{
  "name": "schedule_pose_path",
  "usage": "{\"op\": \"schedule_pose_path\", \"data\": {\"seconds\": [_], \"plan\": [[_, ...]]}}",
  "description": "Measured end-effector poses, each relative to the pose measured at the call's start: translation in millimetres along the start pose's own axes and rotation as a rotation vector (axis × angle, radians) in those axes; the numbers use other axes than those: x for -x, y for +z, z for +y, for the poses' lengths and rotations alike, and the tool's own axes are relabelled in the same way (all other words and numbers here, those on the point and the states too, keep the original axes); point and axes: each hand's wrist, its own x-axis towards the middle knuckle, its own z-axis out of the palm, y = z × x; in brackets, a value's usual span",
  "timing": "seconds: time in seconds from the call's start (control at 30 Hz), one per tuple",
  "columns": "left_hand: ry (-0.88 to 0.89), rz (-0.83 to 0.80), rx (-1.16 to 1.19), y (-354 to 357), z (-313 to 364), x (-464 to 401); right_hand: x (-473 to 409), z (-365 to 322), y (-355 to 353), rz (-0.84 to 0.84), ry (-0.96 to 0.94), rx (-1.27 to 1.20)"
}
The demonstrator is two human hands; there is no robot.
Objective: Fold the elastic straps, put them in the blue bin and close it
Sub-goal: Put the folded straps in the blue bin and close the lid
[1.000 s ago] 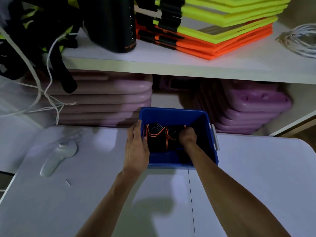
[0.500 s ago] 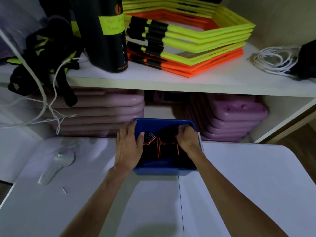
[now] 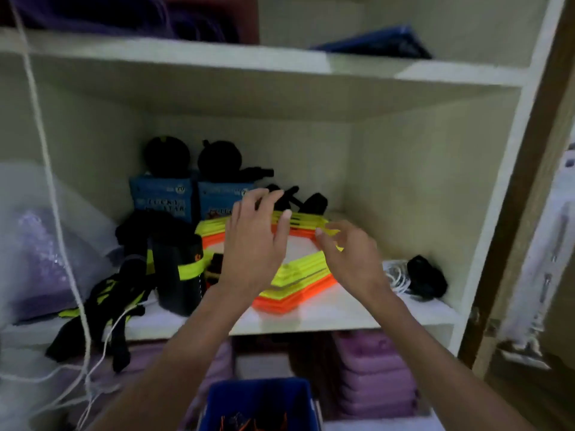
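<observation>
Straps [image 3: 249,420], black with orange edging, lie in the lidless blue bin [image 3: 214,405]; both hands [image 3: 253,244] [image 3: 351,256] raised, fingers loose, empty.

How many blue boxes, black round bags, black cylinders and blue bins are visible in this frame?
Blue boxes: 2
Black round bags: 2
Black cylinder with yellow band: 1
Blue bin: 1
Total: 6
</observation>
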Motion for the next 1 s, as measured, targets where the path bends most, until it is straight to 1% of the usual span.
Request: {"op": "schedule_pose_path", "data": {"seconds": [0.13, 0.27, 0.4, 0.5, 0.57, 0.63, 0.73, 0.83, 0.93, 1.0], "plan": [[0.126, 0.121, -0.001, -36.9, 58.4, -90.0, -53.1, -64.3, -61.9, 0.114, -0.144, -0.033], [0.159, 0.179, 0.010, -57.9, 90.4, -158.4, -93.1, -122.0, -113.4, 0.225, -0.280, 0.028], [0.150, 0.178, -0.002, -67.0, 108.2, -208.2, -131.4, -158.5, -152.1, 0.354, -0.312, 0.055], [0.107, 0.096, -0.036, -65.2, 117.7, -241.9, -164.4, -169.1, -173.6, 0.424, -0.280, 0.115], [0.063, 0.012, -0.080, -59.6, 121.2, -261.9, -189.3, -167.0, -181.6, 0.383, -0.218, 0.140], [0.015, -0.084, -0.091, -52.4, 121.5, -282.4, -211.3, -160.7, -183.5, 0.282, -0.150, 0.198], [-0.046, -0.244, -0.041, -41.3, 116.9, -307.0, -229.8, -148.8, -177.9, 0.057, -0.129, 0.350], [-0.067, -0.301, -0.053, -33.0, 113.1, -326.1, -237.9, -132.1, -181.3, -0.186, -0.122, 0.355], [-0.068, -0.303, -0.021, -26.4, 112.9, -339.1, -249.2, -111.0, -204.5, -0.271, -0.154, 0.377], [-0.057, -0.366, -0.040, -21.2, 119.6, -340.3, -257.8, -99.1, -219.7, -0.278, -0.150, 0.332]]}}
